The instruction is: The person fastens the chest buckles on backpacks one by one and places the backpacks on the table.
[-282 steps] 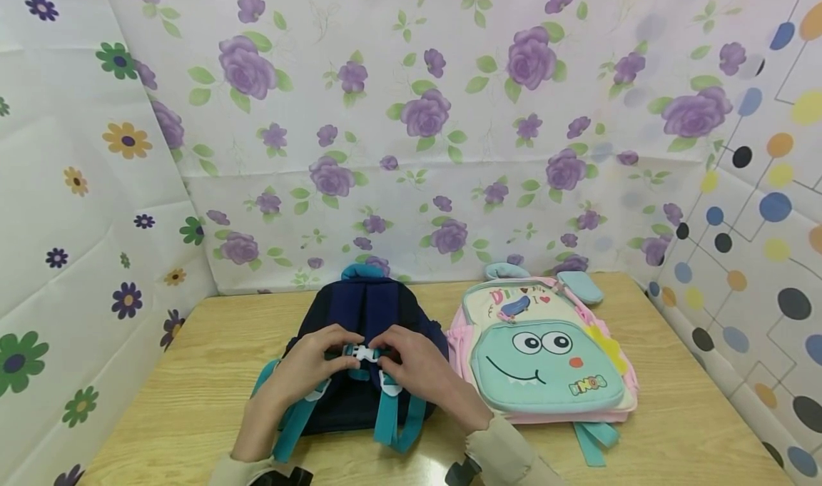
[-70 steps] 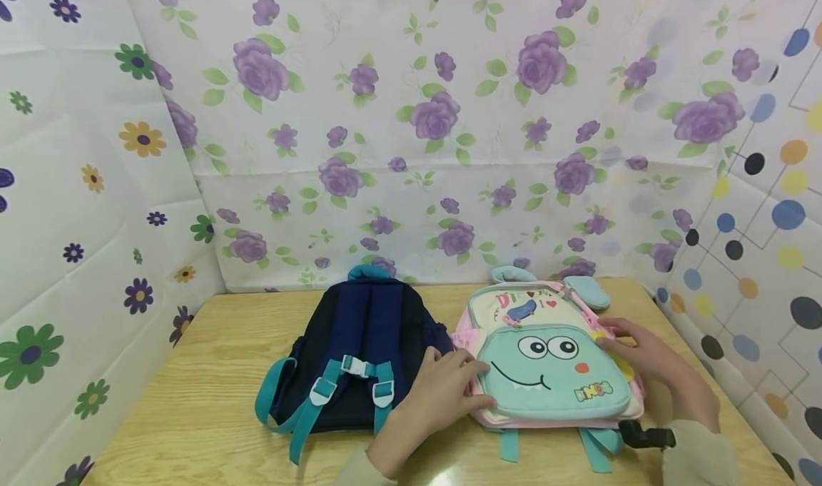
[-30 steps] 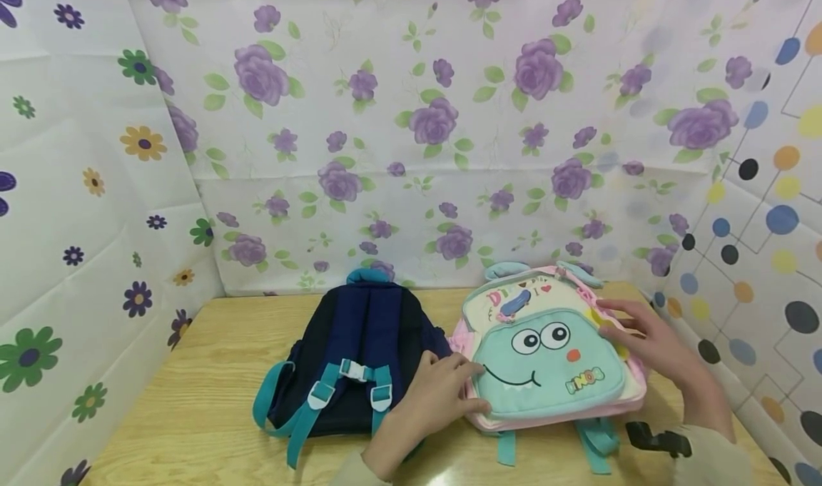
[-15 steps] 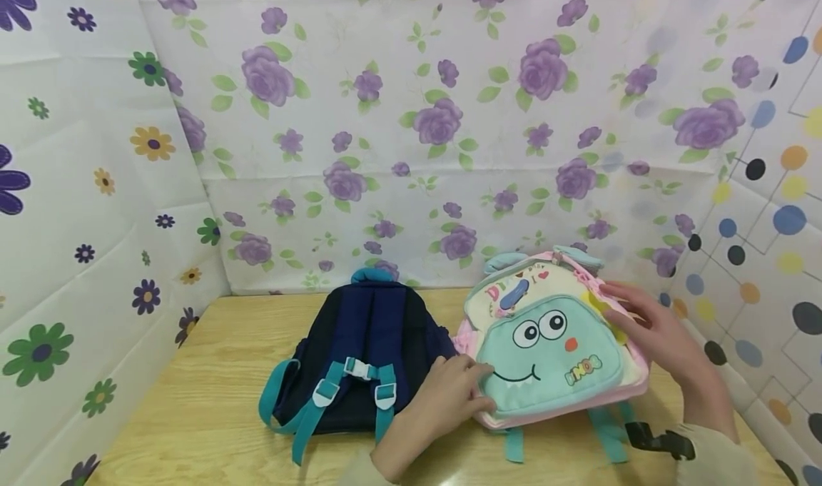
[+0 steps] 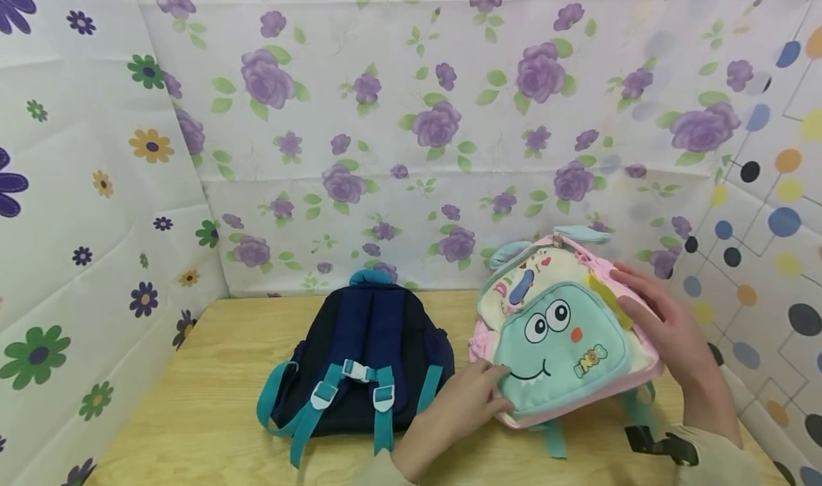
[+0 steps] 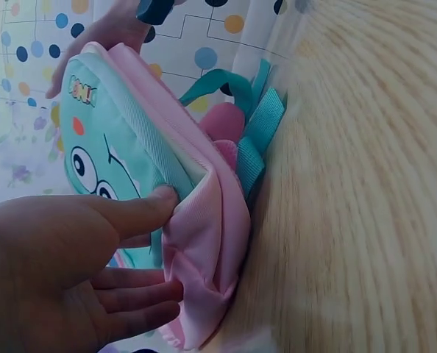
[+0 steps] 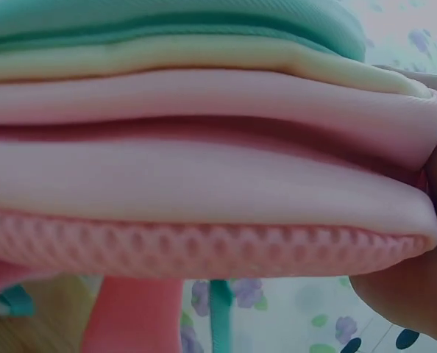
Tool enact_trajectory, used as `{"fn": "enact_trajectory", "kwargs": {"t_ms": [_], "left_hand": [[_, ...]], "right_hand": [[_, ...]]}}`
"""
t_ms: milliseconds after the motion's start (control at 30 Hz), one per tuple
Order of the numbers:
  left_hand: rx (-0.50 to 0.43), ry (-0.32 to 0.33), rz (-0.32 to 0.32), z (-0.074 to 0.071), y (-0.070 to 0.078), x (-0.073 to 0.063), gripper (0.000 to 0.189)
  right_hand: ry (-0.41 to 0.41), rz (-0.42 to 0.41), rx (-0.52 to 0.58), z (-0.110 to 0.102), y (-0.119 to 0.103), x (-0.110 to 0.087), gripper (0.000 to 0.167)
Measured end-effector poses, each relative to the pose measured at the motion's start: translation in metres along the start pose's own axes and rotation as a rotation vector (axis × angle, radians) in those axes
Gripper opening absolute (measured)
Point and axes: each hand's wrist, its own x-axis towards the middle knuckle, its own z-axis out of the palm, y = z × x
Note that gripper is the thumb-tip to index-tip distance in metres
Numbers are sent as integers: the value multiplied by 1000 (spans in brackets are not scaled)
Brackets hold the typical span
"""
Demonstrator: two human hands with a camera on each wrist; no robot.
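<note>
Dino backpack (image 5: pixel 566 335) is on right of worktop (image 5: pixel 225 372), smiley front up & twd the person; long axis slants near-right to far-left, loop handle (image 5: pixel 509 255) at far-left end; right side tilted up, w/ teal straps (image 5: pixel 556 439) hanging beneath; L hand (image 5: pixel 472 397) pinches near-left corner, thumb on edge of front pocket (image 5: pixel 561 359), other fingers a bit apart along the pink side; R hand (image 5: pixel 671 329) has fingers clamped on right side; navy backpack (image 5: pixel 369 329) lies just left, top end far, white buckle (image 5: pixel 355 370) showing.

Hard to see: dino back panel hidden in head view; R fingertips partly hidden; R wrist view mostly filled by pink underside, bag's top cut off; can't tell if near-left corner touches worktop; sleeves (image 5: pixel 719 461) cut off at near edge.
</note>
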Motion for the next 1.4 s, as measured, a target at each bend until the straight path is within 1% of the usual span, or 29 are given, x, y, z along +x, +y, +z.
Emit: {"fn": "enact_trajectory", "kwargs": {"t_ms": [133, 233, 367, 467, 633, 767, 867, 967, 1067, 1100, 1200, 1300, 1400], "left_hand": [[-34, 0, -16, 6, 2, 4, 49], [-54, 12, -9, 9, 4, 8, 49], [-62, 15, 7, 13, 9, 14, 49], [-56, 8, 17, 16, 13, 20, 50], [-67, 3, 29, 23, 20, 29, 50], [-117, 1, 23, 26, 24, 38, 51], [-180, 2, 14, 30, 27, 44, 52], [-230, 15, 28, 35, 29, 51, 53], [-272, 33, 57, 42, 30, 55, 56], [-286, 38, 66, 44, 31, 57, 57], [-337, 40, 82, 48, 32, 60, 58], [-426, 29, 63, 50, 32, 63, 61], [-508, 21, 37, 52, 32, 65, 66]], "right_hand": [[20, -46, 15, 0, -7, 0, 50], [33, -75, 19, -1, -12, -1, 53], [67, -92, 52, -2, -20, -2, 51], [95, -81, 69, -2, -27, -4, 52], [127, -55, 63, -2, -38, -6, 54], [150, -67, 63, -1, -43, -8, 52], [173, -87, 66, 0, -47, -8, 50], [197, -94, 142, 3, -52, -6, 47], [212, -104, 265, 9, -56, -4, 46], [213, -111, 308, 10, -58, -4, 46], [218, -143, 381, 15, -61, -3, 47], [227, -158, 429, 19, -63, -3, 47], [228, -149, 481, 22, -63, -3, 48]]}}
